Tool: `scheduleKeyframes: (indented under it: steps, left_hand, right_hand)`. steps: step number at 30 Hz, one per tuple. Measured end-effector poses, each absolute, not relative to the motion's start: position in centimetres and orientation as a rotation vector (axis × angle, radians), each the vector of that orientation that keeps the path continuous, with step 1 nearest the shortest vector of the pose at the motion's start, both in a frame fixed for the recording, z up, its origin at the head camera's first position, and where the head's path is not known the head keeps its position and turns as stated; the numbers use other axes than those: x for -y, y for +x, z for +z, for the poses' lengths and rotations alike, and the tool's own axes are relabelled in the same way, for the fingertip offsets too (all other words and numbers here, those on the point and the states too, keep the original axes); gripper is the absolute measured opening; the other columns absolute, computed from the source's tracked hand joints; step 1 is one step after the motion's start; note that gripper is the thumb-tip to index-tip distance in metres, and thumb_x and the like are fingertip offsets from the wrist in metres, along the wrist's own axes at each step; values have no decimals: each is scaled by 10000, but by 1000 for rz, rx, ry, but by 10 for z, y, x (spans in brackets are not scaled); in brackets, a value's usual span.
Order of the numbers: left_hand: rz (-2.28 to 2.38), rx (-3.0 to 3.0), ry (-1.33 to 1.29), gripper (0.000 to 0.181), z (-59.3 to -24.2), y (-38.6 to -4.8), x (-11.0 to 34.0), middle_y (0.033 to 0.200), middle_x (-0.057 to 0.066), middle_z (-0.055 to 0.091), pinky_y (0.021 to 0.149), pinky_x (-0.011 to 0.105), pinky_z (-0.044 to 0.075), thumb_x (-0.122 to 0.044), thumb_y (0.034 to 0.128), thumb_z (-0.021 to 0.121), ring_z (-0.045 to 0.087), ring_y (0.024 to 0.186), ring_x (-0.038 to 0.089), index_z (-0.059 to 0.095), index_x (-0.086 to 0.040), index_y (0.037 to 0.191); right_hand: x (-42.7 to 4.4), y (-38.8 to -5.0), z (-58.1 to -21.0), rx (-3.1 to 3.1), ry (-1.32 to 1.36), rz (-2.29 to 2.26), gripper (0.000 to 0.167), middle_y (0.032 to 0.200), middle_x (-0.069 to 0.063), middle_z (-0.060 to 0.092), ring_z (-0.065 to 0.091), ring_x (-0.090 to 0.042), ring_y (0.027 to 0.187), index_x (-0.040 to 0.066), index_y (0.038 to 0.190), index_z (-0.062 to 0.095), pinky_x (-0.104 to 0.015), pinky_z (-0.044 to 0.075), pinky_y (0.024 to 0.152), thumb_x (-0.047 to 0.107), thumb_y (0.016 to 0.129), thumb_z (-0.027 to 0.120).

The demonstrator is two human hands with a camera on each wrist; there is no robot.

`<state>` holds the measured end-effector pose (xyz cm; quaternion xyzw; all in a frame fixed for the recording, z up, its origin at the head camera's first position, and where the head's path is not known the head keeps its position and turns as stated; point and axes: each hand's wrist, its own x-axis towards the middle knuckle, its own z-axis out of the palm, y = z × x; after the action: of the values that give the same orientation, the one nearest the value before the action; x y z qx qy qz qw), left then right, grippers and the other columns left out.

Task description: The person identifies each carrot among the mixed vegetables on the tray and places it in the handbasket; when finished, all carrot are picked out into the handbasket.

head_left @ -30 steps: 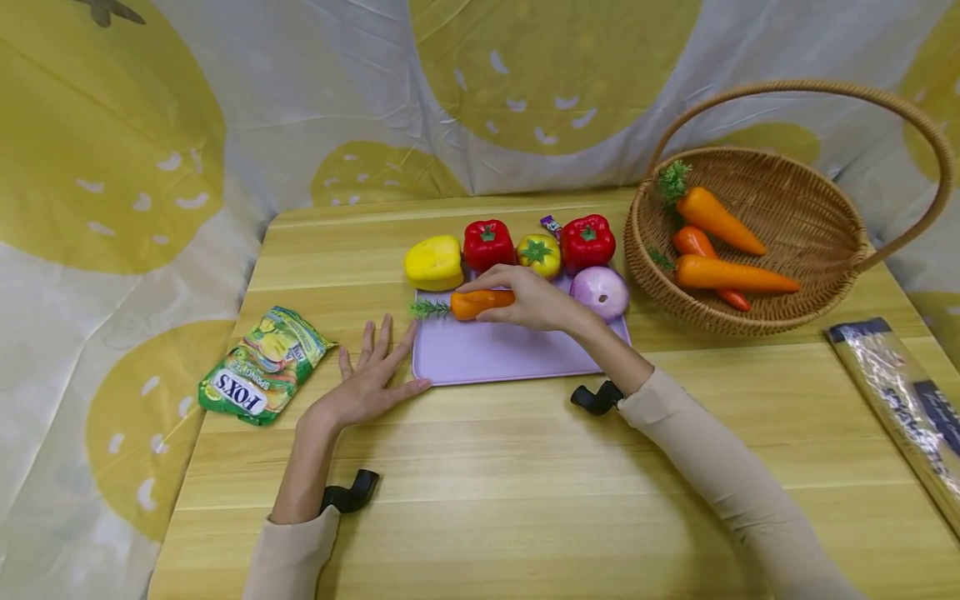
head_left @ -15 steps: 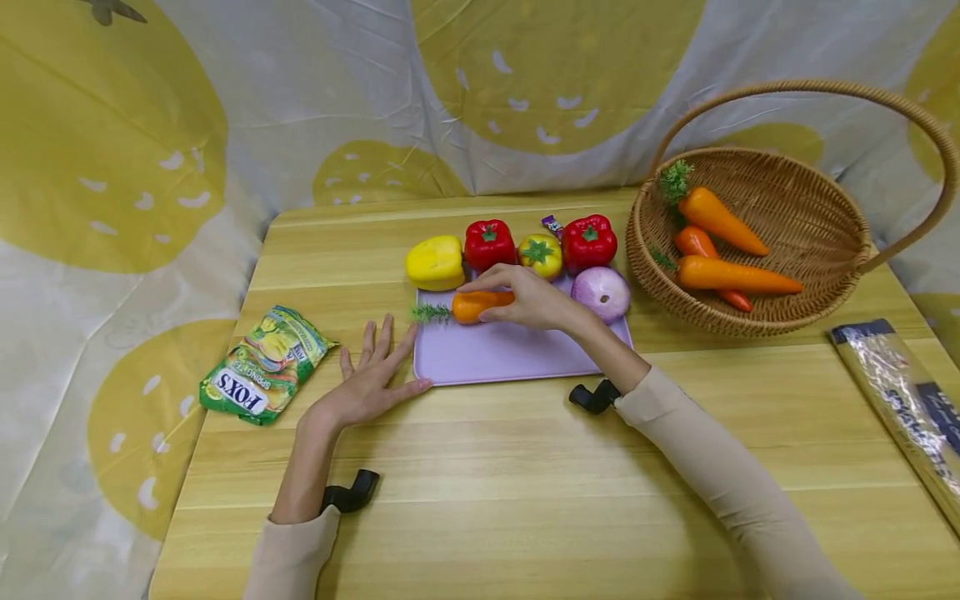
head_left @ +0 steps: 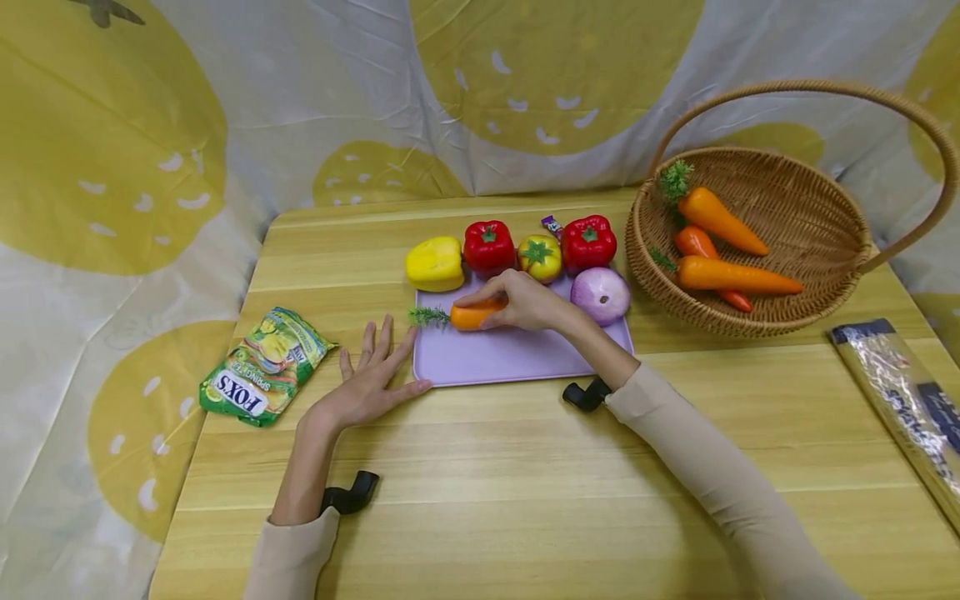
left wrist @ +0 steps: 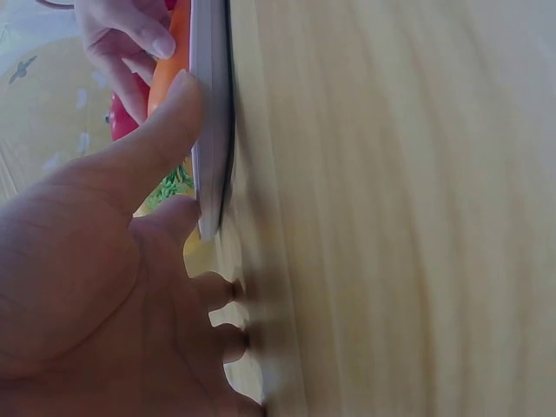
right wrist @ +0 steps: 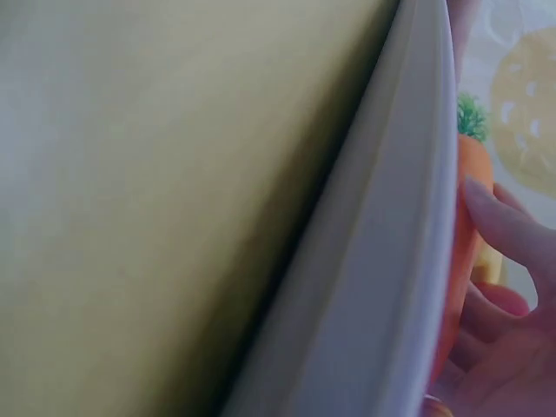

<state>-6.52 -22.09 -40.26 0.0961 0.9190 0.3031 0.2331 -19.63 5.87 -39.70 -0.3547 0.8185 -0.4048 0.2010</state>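
Observation:
An orange carrot [head_left: 467,317] with green leaves lies over the lilac tray [head_left: 510,354], its leaves past the left edge. My right hand [head_left: 528,302] grips it between thumb and fingers, covering its tip. In the right wrist view the thumb presses the carrot [right wrist: 452,321] beyond the tray wall [right wrist: 373,261]. My left hand [head_left: 363,387] lies with fingers spread at the tray's left side. Its thumb touches the tray rim [left wrist: 208,113] in the left wrist view. Behind the carrot are a yellow pepper [head_left: 435,264], two red peppers [head_left: 488,247], a yellow tomato [head_left: 540,257] and a purple onion [head_left: 600,296].
A wicker basket [head_left: 817,204] with a tall handle stands at the back right, holding carrots [head_left: 738,275] and a red pepper. A green Fox's packet [head_left: 266,367] lies left. A gold packet [head_left: 900,408] lies right. A small purple wrapper [head_left: 552,225] sits behind the tomato.
My right hand has shifted the carrot slightly toward the front of the tray, and its fingers now cover more of it. The left hand has stayed where it was.

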Motion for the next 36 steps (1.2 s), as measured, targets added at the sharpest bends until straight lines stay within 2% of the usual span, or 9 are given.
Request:
scheduleKeyframes:
  steps: [4, 11, 17, 22, 25, 30, 36]
  left_hand:
    - [811, -2533, 269, 897, -402, -65, 221, 1708, 184, -246, 1108, 791, -233, -581, 1019, 551, -302, 1556, 423, 23, -285, 1680]
    - [797, -2541, 263, 893, -400, -66, 219, 1711, 195, -229, 1115, 795, -215, -553, 1025, 561, -286, 1561, 430, 7, -301, 1678]
    - [781, -2533, 258, 891, -400, -67, 219, 1707, 186, -248, 1113, 791, -224, -557, 1028, 551, -305, 1556, 419, -2, -299, 1677]
    - [847, -2530, 277, 897, -403, -65, 221, 1708, 191, -242, 1089, 799, -247, -624, 1007, 536, -318, 1549, 422, 13, -332, 1675]
    - [873, -2527, 281, 920, -404, -65, 222, 1711, 178, -244, 1085, 794, -261, -666, 982, 546, -327, 1549, 409, 27, -349, 1673]
    - [838, -2529, 257, 899, -407, -66, 221, 1714, 129, -260, 1110, 783, -243, -657, 994, 534, -335, 1553, 372, 17, -365, 1669]
    - [763, -2524, 249, 891, -402, -67, 220, 1708, 158, -261, 1097, 808, -225, -566, 1027, 550, -319, 1551, 411, 11, -286, 1680]
  right_hand:
    - [-58, -196, -395, -2290, -930, -1119, 466, 1301, -80, 736, 644, -192, 1083, 166, 1315, 727, -322, 529, 938, 90, 867, 834]
    - [-59, -193, -390, -2305, -822, -1083, 481, 1334, -63, 723, 666, -221, 1098, 213, 1326, 720, -374, 554, 972, 123, 869, 840]
    - [-65, -191, -389, -2242, -846, -1125, 462, 1321, -40, 732, 680, -226, 1113, 184, 1323, 723, -390, 555, 1002, 113, 880, 828]
    - [-74, -189, -383, -2224, -829, -1176, 455, 1301, -65, 743, 682, -264, 1169, 149, 1322, 722, -426, 546, 1045, 123, 881, 829]
    - [-81, -189, -375, -2241, -816, -1208, 444, 1282, -60, 751, 675, -252, 1154, 169, 1313, 734, -410, 546, 1025, 152, 881, 834]
    - [-99, -183, -354, -2218, -781, -1302, 432, 1262, -30, 753, 616, -201, 1031, 226, 1314, 737, -323, 525, 889, 186, 894, 828]
    - [-130, -174, -320, -2298, -717, -1389, 444, 1224, -21, 764, 599, -208, 862, 276, 1300, 742, -255, 510, 740, 213, 873, 848]
